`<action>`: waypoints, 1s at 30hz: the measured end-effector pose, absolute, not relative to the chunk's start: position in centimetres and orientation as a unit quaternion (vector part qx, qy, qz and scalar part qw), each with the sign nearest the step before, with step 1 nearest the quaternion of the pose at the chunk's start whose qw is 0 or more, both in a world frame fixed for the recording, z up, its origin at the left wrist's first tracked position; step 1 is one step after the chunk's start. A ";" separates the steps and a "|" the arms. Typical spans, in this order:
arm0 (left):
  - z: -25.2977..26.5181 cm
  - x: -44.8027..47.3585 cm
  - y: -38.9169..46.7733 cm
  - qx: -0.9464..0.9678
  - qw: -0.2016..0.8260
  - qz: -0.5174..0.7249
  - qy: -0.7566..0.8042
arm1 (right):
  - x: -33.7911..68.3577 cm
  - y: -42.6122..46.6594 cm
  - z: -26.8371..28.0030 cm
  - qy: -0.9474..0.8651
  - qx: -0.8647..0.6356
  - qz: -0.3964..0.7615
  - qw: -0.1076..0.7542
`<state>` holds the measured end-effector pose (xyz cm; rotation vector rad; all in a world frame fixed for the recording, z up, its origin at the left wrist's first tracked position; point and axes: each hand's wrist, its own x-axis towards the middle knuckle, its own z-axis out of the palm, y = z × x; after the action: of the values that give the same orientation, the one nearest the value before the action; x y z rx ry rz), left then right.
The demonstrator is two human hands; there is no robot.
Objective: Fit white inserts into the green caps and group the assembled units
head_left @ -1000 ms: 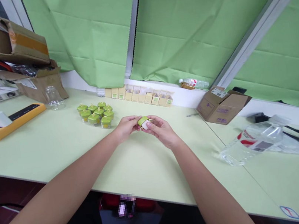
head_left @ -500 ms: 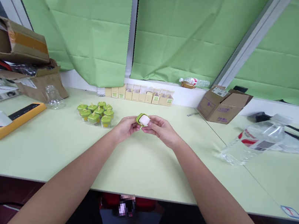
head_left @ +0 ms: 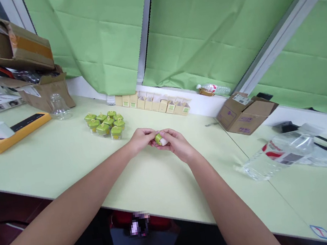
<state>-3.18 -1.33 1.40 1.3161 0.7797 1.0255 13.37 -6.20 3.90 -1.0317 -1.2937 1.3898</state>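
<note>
Above the middle of the table, my left hand is closed on the left side of a small green lid-like piece. A rounded white piece sits against it and shows on its right side. My right hand is closed around the same piece from the right, its thumb pressed over the top. Fingers cover much of both parts. Beyond my left hand stands a cluster of several small clear jars with green lids, each topped with a little loop.
A row of small tan cartons lines the back wall. To the left lie an orange power strip, a clear plastic dome and cardboard boxes. On the right are an open carton and a large clear bottle.
Both hands have drawn closer together and slightly lower. The green piece has been turned, less of the white shows, and my right thumb has come up over the top.
</note>
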 end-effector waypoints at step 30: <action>-0.3 -4.4 -1.1 0.837 0.239 0.328 0.367 | 13.8 -4.9 3.0 -0.408 -0.564 0.434 0.572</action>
<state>-4.39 -1.13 -0.32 2.2911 1.0060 0.8968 13.82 -4.85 3.00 -1.3223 -0.9566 1.0167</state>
